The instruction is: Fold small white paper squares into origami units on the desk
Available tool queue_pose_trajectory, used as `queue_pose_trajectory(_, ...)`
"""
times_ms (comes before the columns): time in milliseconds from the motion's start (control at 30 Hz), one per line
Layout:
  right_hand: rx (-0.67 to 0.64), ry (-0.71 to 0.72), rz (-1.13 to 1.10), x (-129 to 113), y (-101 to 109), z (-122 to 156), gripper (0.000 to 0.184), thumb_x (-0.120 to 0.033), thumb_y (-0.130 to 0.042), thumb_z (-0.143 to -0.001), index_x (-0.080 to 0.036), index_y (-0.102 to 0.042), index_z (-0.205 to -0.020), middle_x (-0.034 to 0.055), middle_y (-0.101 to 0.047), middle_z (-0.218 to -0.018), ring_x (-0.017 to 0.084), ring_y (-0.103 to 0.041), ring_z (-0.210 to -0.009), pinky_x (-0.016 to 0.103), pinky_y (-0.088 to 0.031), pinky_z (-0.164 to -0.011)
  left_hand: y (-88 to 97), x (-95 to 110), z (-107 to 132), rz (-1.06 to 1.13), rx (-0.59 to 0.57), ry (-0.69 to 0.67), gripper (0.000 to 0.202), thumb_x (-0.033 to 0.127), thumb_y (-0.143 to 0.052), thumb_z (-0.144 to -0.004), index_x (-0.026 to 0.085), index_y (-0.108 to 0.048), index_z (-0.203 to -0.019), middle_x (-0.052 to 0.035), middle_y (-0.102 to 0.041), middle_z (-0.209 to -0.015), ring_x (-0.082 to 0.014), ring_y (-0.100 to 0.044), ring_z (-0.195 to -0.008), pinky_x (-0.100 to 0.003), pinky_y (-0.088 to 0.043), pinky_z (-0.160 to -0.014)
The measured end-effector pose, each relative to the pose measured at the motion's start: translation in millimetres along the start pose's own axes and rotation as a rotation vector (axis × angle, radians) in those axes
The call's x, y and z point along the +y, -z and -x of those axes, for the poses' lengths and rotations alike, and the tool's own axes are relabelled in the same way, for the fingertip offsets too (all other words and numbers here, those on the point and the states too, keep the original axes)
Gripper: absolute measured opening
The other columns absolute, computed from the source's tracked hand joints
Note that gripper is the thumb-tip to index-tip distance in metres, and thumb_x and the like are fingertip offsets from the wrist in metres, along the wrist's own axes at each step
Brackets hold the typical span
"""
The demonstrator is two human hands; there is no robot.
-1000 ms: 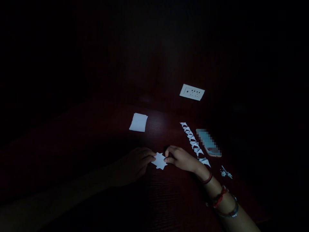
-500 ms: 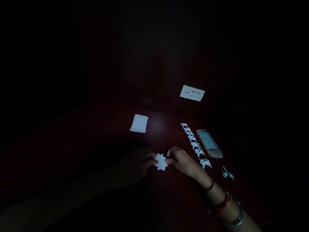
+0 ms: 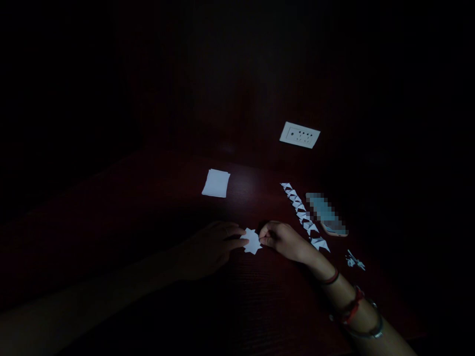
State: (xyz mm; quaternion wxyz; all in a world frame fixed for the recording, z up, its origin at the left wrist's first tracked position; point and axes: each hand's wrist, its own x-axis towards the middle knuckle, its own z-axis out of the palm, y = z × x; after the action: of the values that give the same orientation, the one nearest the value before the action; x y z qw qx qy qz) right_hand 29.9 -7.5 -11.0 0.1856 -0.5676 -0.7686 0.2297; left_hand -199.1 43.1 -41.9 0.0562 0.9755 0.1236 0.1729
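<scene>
A white star-shaped piece of paper [image 3: 252,242] with several points lies low over the dark red table. From the left, my left hand [image 3: 210,247] holds its edge with the thumb and a finger laid on the paper. My right hand [image 3: 284,241] is closed in a pinch at the star's right edge, fingertips together on one point. Red and dark bracelets [image 3: 352,306] circle the right forearm. Just beyond the right hand runs a row of small folded white paper pieces [image 3: 301,212].
Behind the hands rests a stack of square white paper [image 3: 215,183]. To the right are a phone [image 3: 326,213] with a blurred screen and a little heap of white scraps [image 3: 355,260]. A socket plate [image 3: 300,135] is on the back wall. Much of the surroundings is too dark to make out.
My right index finger, earlier lifted apart from the thumb, has come down to pinch the star's right edge. The left hand keeps its hold. The view has shifted slightly.
</scene>
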Motion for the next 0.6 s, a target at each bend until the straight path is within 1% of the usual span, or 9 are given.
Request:
queue_pose_trajectory(100,0.001,0.117,0.025,1.9,5.8,3.0,0.017,-0.020,-0.061,-0.073,-0.016,-0.059,-0.089,0.0009,-0.054,-0.079,0.012,-0.052,-0.072,0.022,-0.041,-0.065,-2.6,-1.6,1.4,-0.026,-0.029,0.012,0.048,0.011,-0.037,-0.081,0.026,-0.035,-0.126,-0.0010,-0.035,-0.132,-0.0216,-0.028,-0.120,-0.040,-0.027,-0.096)
queue_pose_trajectory(167,-0.016,0.202,0.044,0.9,7.1,4.2,0.026,-0.024,-0.064,-0.071,-0.019,-0.058,-0.096,0.0014,-0.053,-0.084,0.012,-0.051,-0.077,0.023,-0.042,-0.069,-4.4,-2.3,1.7,-0.036,-0.025,0.010,0.047,0.011,-0.037,-0.081,0.026,-0.034,-0.126,-0.0007,-0.032,-0.134,-0.0221,-0.025,-0.122,-0.041,-0.027,-0.096)
queue_pose_trajectory(233,-0.038,0.285,0.060,-1.6,5.6,4.6,0.028,-0.027,-0.062,-0.073,-0.020,-0.058,-0.100,0.0023,-0.053,-0.090,0.013,-0.051,-0.083,0.024,-0.042,-0.075,-5.5,-2.4,1.5,-0.035,0.004,0.007,0.048,0.010,-0.037,-0.081,0.026,-0.034,-0.126,-0.0012,-0.032,-0.134,-0.0223,-0.025,-0.122,-0.041,-0.027,-0.096)
queue_pose_trajectory(300,-0.050,0.346,0.102,-4.7,2.8,4.5,0.026,-0.028,-0.058,-0.077,-0.020,-0.058,-0.101,0.0030,-0.053,-0.096,0.013,-0.051,-0.089,0.024,-0.041,-0.081,-5.9,-2.2,1.1,-0.028,0.036,0.004,0.048,0.009,-0.038,-0.080,0.026,-0.035,-0.126,-0.0020,-0.036,-0.131,-0.0221,-0.028,-0.120,-0.040,-0.028,-0.096)
queue_pose_trajectory(367,-0.060,0.378,0.176,-7.2,0.6,4.4,0.024,-0.030,-0.052,-0.080,-0.019,-0.059,-0.101,0.0036,-0.053,-0.099,0.014,-0.052,-0.091,0.025,-0.040,-0.083,-5.6,-1.9,0.7,-0.016,0.044,-0.006,0.049,0.009,-0.039,-0.080,0.025,-0.034,-0.126,-0.0023,-0.039,-0.128,-0.0212,-0.030,-0.119,-0.039,-0.028,-0.096)
queue_pose_trajectory(500,-0.075,0.411,0.300,-9.8,0.6,5.2,0.027,-0.030,-0.042,-0.086,-0.018,-0.058,-0.104,0.0042,-0.056,-0.102,0.014,-0.054,-0.091,0.025,-0.040,-0.084,-4.2,-0.9,0.2,-0.001,0.068,-0.015,0.045,0.009,-0.039,-0.080,0.023,-0.039,-0.123,-0.0040,-0.038,-0.128,-0.0214,-0.030,-0.119,-0.039,-0.029,-0.097)
queue_pose_trajectory(600,-0.069,0.429,0.380,-11.0,1.6,6.6,0.026,-0.028,-0.040,-0.087,-0.019,-0.057,-0.104,0.0042,-0.057,-0.101,0.013,-0.054,-0.091,0.025,-0.041,-0.083,-3.0,0.3,-0.5,0.029,0.079,-0.031,0.041,0.009,-0.039,-0.079,0.021,-0.043,-0.118,-0.0052,-0.043,-0.122,-0.0206,-0.036,-0.114,-0.038,-0.032,-0.095)
